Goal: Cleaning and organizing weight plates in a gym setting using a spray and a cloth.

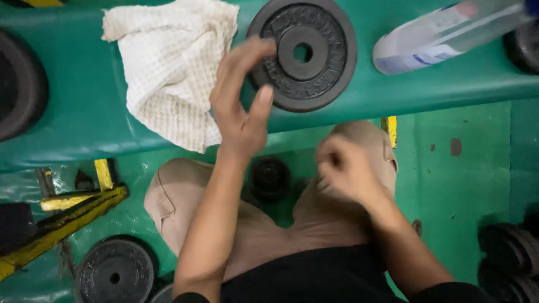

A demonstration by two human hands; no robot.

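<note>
Head view: the left hand (241, 104) sits at upper centre of the frame, fingers spread wide and curled onto the left rim of a black plate (303, 53), thumb on the lower edge. The plate lies flat on the green bench (73, 120), which runs across the top of the frame. Just left of the hand a cream cloth (168, 67) is bunched on the bench, hanging a little past its front edge. The right hand (345, 168) is at centre right, low over the knee; it is blurred, seemingly loosely closed, and I cannot tell whether it holds anything.

Risks: the grip takes only one side of a heavy disc near the bench's front edge, so it could tip or slide off onto the legs below. The cloth could be dragged off with it.

The only container is a clear bottle (443, 33), lying on its side at upper right of the bench; its contents cannot be made out. It could roll off if the bench is jolted.

More plates lie on the floor (466, 185) at lower left (115, 275), lower right, and between the knees
</note>
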